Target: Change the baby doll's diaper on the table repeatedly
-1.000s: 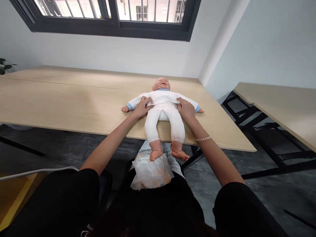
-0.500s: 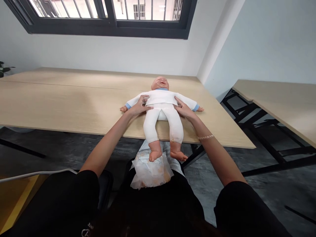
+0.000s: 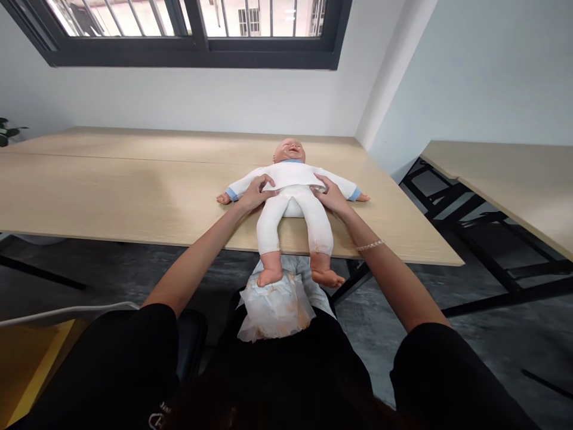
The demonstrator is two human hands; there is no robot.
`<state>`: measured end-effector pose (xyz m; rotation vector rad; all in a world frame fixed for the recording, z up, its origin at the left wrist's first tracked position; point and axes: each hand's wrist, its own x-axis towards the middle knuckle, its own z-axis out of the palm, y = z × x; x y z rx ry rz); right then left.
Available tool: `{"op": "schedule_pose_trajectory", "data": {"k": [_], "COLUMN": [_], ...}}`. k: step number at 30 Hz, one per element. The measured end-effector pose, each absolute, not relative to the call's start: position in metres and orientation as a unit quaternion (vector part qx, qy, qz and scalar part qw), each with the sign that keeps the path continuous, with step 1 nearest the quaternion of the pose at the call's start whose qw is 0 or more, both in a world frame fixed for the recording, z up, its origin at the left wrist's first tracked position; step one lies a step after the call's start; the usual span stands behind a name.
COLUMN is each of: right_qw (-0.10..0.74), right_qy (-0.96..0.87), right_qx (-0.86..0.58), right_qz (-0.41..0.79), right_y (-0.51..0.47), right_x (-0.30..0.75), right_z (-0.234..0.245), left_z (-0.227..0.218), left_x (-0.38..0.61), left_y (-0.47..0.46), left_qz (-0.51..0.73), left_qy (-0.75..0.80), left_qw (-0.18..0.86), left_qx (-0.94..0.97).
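A baby doll [image 3: 293, 197] in a white top and white trousers lies on its back on the wooden table [image 3: 134, 191], its legs hanging over the near edge. My left hand [image 3: 256, 192] rests on the doll's left side at the waist, fingers curled on the hem of the top. My right hand [image 3: 328, 194] is on the other side of the waist, fingers bent and pinching the fabric there. A crumpled, stained diaper [image 3: 274, 306] lies on my lap under the doll's feet.
A second wooden table [image 3: 505, 185] stands to the right, with black metal frames below. A dark-framed window [image 3: 188, 30] runs along the back wall. A plant leaf [image 3: 6, 131] shows at the far left. A white cable [image 3: 67, 312] runs by my left arm.
Both hands shifted slightly inward along the doll's waist, and their fingers curled onto the fabric. The doll's left leg swung a little to the left.
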<state>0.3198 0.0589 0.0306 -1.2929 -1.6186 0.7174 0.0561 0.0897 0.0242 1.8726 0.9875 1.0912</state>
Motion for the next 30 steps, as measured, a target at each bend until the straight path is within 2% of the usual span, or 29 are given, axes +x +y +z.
{"op": "schedule_pose_trajectory", "data": {"k": [3, 9, 15, 20, 24, 27, 30], "right_qw": [0.443, 0.357, 0.336, 0.413, 0.482, 0.501, 0.491], "right_qy": [-0.673, -0.702, -0.719, -0.687, -0.647, -0.618, -0.606], "right_qx": [-0.551, -0.603, -0.597, -0.584, -0.585, -0.605, -0.611], "right_qz": [0.217, 0.126, 0.116, 0.127, 0.085, -0.035, -0.132], "right_y": [0.057, 0.055, 0.045, -0.023, -0.108, -0.160, -0.191], "right_x": [0.318, 0.325, 0.339, 0.344, 0.350, 0.362, 0.376], "right_z": [0.031, 0.032, 0.038, 0.046, 0.029, 0.008, -0.003], "left_z": [0.026, 0.029, 0.037, 0.037, 0.019, 0.005, -0.004], "left_x": [0.054, 0.047, 0.036, 0.026, 0.011, -0.007, -0.023], "left_y": [0.090, 0.086, 0.073, 0.002, -0.084, -0.128, -0.149], "left_qz": [0.417, 0.411, 0.413, 0.485, 0.555, 0.472, 0.289], "left_qy": [0.377, 0.385, 0.408, 0.479, 0.495, 0.419, 0.375], "left_qw": [0.373, 0.375, 0.387, 0.244, 0.036, -0.009, 0.043], "left_qx": [0.738, 0.736, 0.716, 0.690, 0.667, 0.775, 0.880]}}
